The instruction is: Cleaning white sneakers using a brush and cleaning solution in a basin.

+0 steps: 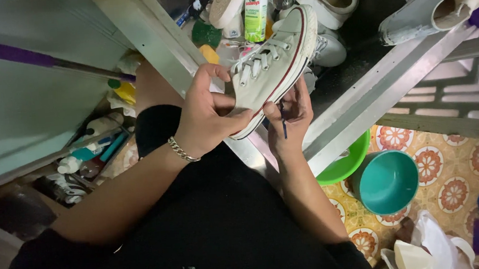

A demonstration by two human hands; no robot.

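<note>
Your left hand (207,117) grips the white sneaker (274,64) by its heel end, toe pointing away — over the metal counter (360,95). Your right hand (289,120) supports the sole from below, fingers pinching a thin dark tool (284,124). A teal bucket (388,181) sits on the floor.

A silver chain bracelet (182,149) is worn on the left wrist; black short sleeves and black clothing are worn, forearms left bare.

A white sneaker (271,65) with a red sole stripe, teal bucket (388,181), green basin (347,163), orange-flowered floor (449,165).
</note>
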